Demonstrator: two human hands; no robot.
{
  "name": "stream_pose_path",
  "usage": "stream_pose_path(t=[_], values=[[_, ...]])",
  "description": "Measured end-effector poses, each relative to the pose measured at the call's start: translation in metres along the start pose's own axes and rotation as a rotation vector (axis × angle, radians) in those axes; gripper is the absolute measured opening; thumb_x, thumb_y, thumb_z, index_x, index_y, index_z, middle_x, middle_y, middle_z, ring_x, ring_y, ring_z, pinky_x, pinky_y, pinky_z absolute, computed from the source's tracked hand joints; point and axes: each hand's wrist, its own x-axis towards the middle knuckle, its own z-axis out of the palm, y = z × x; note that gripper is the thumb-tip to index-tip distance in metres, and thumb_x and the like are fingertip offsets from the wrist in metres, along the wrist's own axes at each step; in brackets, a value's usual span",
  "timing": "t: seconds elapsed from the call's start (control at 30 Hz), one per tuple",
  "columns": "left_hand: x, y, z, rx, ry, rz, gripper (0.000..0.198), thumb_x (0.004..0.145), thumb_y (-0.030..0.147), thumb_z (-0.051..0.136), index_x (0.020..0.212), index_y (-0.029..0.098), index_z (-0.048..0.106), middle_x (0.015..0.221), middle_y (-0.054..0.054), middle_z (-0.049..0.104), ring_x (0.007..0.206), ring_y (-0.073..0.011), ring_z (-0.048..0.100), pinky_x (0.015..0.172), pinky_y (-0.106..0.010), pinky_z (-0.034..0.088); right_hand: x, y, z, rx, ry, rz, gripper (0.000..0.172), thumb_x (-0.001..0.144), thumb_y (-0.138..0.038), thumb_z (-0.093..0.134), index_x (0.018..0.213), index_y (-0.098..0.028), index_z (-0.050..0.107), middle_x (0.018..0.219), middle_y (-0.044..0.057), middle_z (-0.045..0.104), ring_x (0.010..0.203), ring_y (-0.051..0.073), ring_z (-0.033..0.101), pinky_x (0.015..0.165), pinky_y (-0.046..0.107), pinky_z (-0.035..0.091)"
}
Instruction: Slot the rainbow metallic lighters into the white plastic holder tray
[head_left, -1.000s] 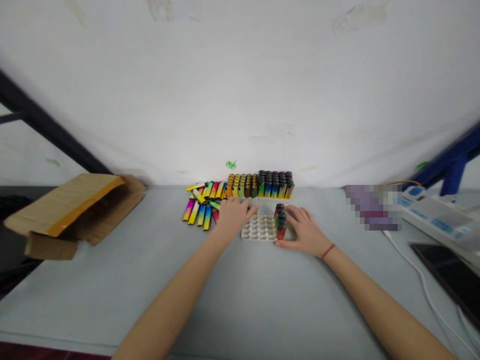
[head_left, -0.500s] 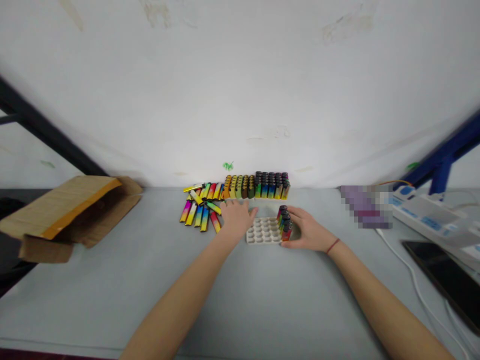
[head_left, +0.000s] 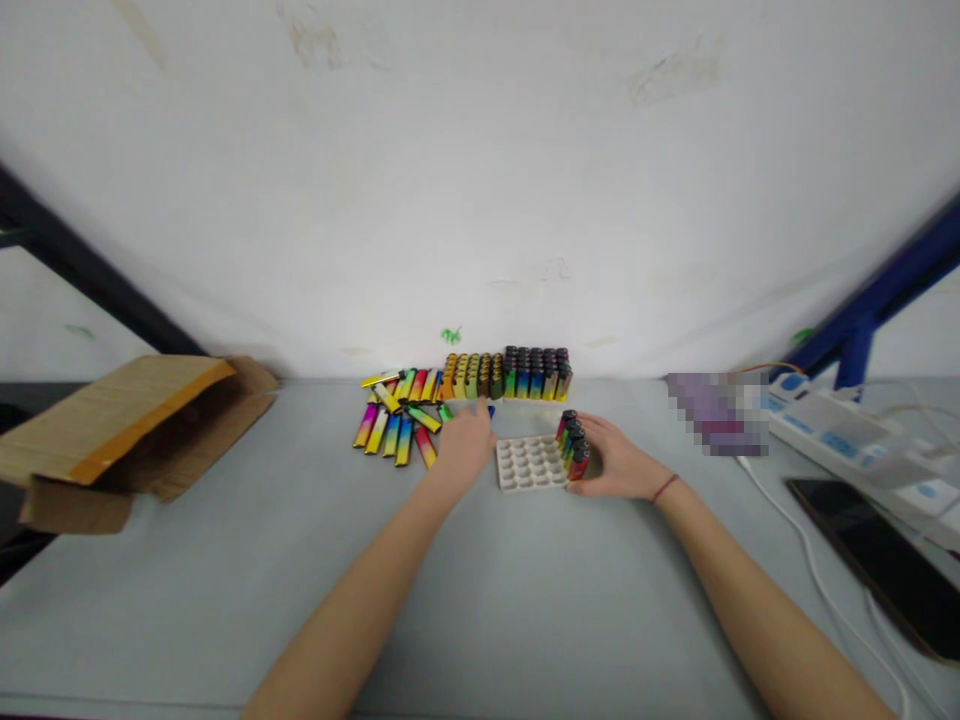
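A white tray (head_left: 532,463) with rows of round-edged slots lies in the middle of the table. Along its right edge stands a row of colourful lighters (head_left: 573,445) with black tops. My right hand (head_left: 619,463) curves around this row, thumb at the near corner and fingers at the far end. Left of the tray, my left hand (head_left: 466,440) is closed, its index finger stretched forward. A blue end of a lighter (head_left: 491,411) shows beside its fingers; the rest is hidden. Close to that hand, loose multicoloured lighters (head_left: 391,435) lie in a pile.
Two filled blocks of upright lighters stand by the wall, one gold-topped (head_left: 471,376) and one black-topped (head_left: 536,374). An open cardboard box (head_left: 142,420) lies at left. A power strip (head_left: 840,430), cables and a dark phone (head_left: 874,560) occupy the right side.
My left hand has gone from spread fingers over the loose lighters to a closed grip, with a blue lighter end now showing. My right hand stays at the row.
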Motion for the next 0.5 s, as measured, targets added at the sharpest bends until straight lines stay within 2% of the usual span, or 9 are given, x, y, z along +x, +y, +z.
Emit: stream_pose_path(t=[0.07,0.17,0.3,0.4,0.5], values=[[0.000,-0.002,0.000,-0.007,-0.021,0.007,0.045,0.091,0.022,0.046,0.130,0.003,0.053,0.111,-0.026,0.066,0.102,-0.0334,0.068,0.081,-0.040,0.053,0.000,-0.001,0.001,-0.004,0.007,0.007,0.087,0.066,-0.052,0.076,0.140,-0.014,0.051,0.142,0.018,0.055,0.136,0.037,0.044,0.111,0.056,0.036],[0.000,-0.003,0.001,0.002,-0.055,0.021,0.033,0.090,0.023,0.047,0.112,0.004,0.064,0.108,-0.026,0.066,0.103,-0.0333,0.068,0.082,-0.039,0.054,0.000,-0.001,0.003,-0.016,0.013,0.013,0.086,0.067,-0.051,0.075,0.140,-0.014,0.051,0.142,0.018,0.055,0.135,0.037,0.045,0.111,0.055,0.036],[0.002,-0.005,0.004,-0.058,-0.015,-0.013,0.032,0.090,0.016,0.043,0.114,0.005,0.062,0.112,-0.025,0.066,0.101,-0.0306,0.069,0.083,-0.038,0.054,0.000,-0.001,0.005,-0.033,0.031,0.020,0.084,0.067,-0.051,0.074,0.141,-0.017,0.051,0.143,0.017,0.055,0.135,0.037,0.046,0.111,0.056,0.036],[0.006,-0.011,0.008,-0.288,0.111,-0.020,0.029,0.091,0.016,0.040,0.112,0.009,0.059,0.113,-0.021,0.067,0.102,-0.0274,0.067,0.084,-0.037,0.051,-0.001,0.000,0.007,-0.044,0.032,0.035,0.086,0.067,-0.051,0.074,0.141,-0.016,0.049,0.143,0.017,0.054,0.135,0.037,0.045,0.111,0.056,0.036],[0.006,-0.017,0.012,-0.735,0.111,-0.005,0.018,0.088,0.021,0.044,0.099,0.017,0.056,0.094,-0.009,0.069,0.087,-0.0218,0.066,0.078,-0.032,0.050,-0.001,0.000,0.008,-0.060,0.024,0.049,0.086,0.067,-0.050,0.073,0.141,-0.013,0.049,0.143,0.019,0.054,0.135,0.037,0.044,0.112,0.056,0.035]])
